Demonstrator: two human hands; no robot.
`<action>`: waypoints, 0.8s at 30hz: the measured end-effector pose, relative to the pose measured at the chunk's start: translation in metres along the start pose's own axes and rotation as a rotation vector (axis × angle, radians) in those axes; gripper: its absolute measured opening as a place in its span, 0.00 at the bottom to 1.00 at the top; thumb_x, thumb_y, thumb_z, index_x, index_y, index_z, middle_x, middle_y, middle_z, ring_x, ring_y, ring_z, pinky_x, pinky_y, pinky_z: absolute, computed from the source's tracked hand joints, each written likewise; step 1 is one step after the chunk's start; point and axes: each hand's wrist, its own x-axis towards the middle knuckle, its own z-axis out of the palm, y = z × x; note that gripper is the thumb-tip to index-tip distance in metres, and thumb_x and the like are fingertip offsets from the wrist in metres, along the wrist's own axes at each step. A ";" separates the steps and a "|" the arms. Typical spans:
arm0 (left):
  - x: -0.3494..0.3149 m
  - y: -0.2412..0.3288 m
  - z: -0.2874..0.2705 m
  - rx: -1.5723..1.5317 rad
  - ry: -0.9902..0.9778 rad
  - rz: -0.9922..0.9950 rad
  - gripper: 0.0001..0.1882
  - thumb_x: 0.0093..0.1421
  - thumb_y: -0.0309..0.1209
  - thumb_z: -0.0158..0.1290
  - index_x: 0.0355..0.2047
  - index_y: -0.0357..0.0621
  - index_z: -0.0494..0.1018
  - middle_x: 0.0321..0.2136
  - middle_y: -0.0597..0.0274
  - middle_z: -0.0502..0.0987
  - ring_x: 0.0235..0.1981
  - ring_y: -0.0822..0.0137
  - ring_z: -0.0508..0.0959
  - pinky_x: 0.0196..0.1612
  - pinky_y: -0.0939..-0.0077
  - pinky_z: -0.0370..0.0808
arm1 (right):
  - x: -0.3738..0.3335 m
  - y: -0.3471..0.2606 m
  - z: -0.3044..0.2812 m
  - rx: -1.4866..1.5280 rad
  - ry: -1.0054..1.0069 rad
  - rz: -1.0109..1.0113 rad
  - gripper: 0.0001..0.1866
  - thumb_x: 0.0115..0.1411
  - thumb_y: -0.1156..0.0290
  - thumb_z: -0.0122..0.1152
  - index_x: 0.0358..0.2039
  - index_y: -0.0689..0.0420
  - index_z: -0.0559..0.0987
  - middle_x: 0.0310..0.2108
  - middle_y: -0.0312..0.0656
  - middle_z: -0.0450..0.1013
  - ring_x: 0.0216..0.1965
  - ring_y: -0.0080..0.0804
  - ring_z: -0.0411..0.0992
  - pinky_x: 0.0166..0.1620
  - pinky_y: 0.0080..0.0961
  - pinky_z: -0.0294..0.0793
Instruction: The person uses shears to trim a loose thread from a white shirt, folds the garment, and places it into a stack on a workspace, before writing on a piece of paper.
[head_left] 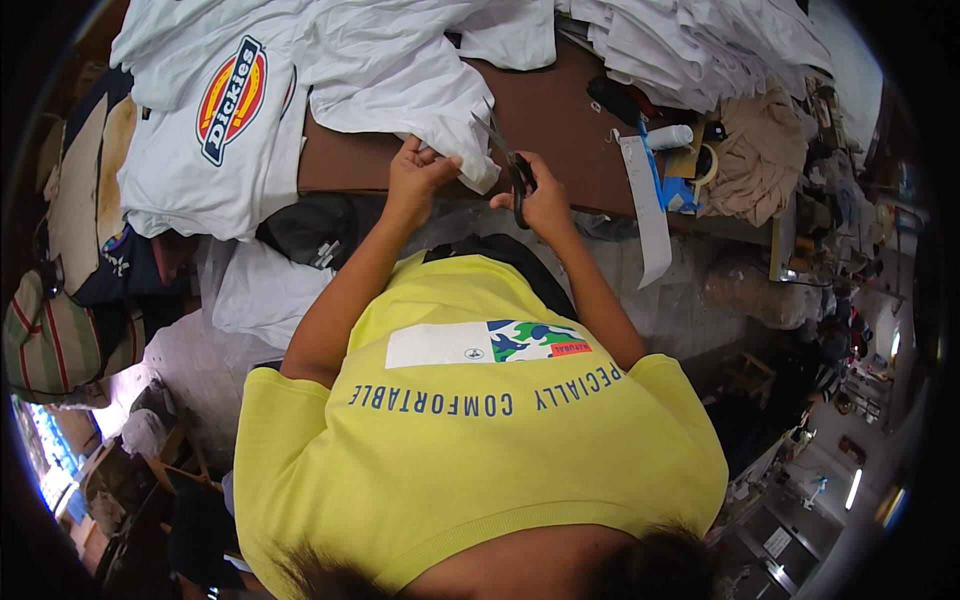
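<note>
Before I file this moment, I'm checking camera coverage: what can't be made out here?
All in the head view:
Scissors: handles partly hidden by the right hand.
White cloth at the left hand: underside hidden by its own folds.
White fabric pile: cut off by the upper edge.
Lower-right background: details too small.

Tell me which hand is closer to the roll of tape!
Right. The right hand, holding the scissors, is to the left of the roll of tape; the left hand, pinching the white cloth, is farther left.
</note>
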 end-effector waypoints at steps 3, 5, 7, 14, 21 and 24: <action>-0.002 -0.002 0.001 0.009 -0.039 -0.035 0.25 0.49 0.16 0.54 0.49 0.36 0.61 0.38 0.57 0.75 0.38 0.68 0.76 0.39 0.77 0.75 | 0.003 -0.011 0.004 0.080 0.077 -0.055 0.37 0.31 0.53 0.76 0.42 0.55 0.70 0.27 0.39 0.73 0.28 0.28 0.72 0.33 0.26 0.72; -0.002 -0.006 0.001 0.032 -0.083 -0.085 0.23 0.50 0.18 0.54 0.48 0.37 0.62 0.37 0.58 0.75 0.38 0.68 0.76 0.39 0.76 0.75 | 0.006 -0.008 0.013 0.162 0.136 -0.111 0.35 0.34 0.57 0.76 0.41 0.56 0.70 0.26 0.37 0.73 0.27 0.27 0.71 0.33 0.26 0.71; -0.003 -0.014 -0.002 0.061 -0.134 -0.159 0.21 0.51 0.19 0.55 0.45 0.37 0.63 0.36 0.58 0.75 0.37 0.68 0.76 0.39 0.75 0.75 | 0.010 -0.001 0.018 0.156 0.036 -0.011 0.32 0.36 0.61 0.75 0.41 0.57 0.70 0.26 0.37 0.72 0.27 0.25 0.71 0.34 0.23 0.71; 0.031 -0.004 -0.029 -0.267 0.222 -0.105 0.15 0.55 0.23 0.53 0.42 0.34 0.65 0.40 0.55 0.73 0.40 0.63 0.76 0.45 0.70 0.75 | -0.022 0.004 -0.007 0.404 -0.008 -0.021 0.22 0.44 0.75 0.69 0.39 0.58 0.70 0.30 0.34 0.69 0.32 0.19 0.66 0.38 0.17 0.67; 0.060 0.025 -0.096 -0.450 0.254 0.120 0.12 0.57 0.22 0.50 0.41 0.31 0.66 0.41 0.52 0.73 0.44 0.60 0.74 0.50 0.67 0.73 | -0.081 0.077 -0.058 0.393 0.215 0.316 0.25 0.44 0.78 0.69 0.42 0.58 0.68 0.27 0.33 0.67 0.29 0.19 0.66 0.34 0.16 0.67; 0.061 0.031 -0.112 -0.476 0.271 0.100 0.10 0.58 0.22 0.49 0.40 0.31 0.66 0.42 0.52 0.73 0.44 0.61 0.74 0.50 0.66 0.73 | -0.098 0.097 -0.064 0.464 0.289 0.412 0.22 0.45 0.80 0.68 0.40 0.56 0.68 0.25 0.32 0.67 0.28 0.18 0.67 0.32 0.15 0.66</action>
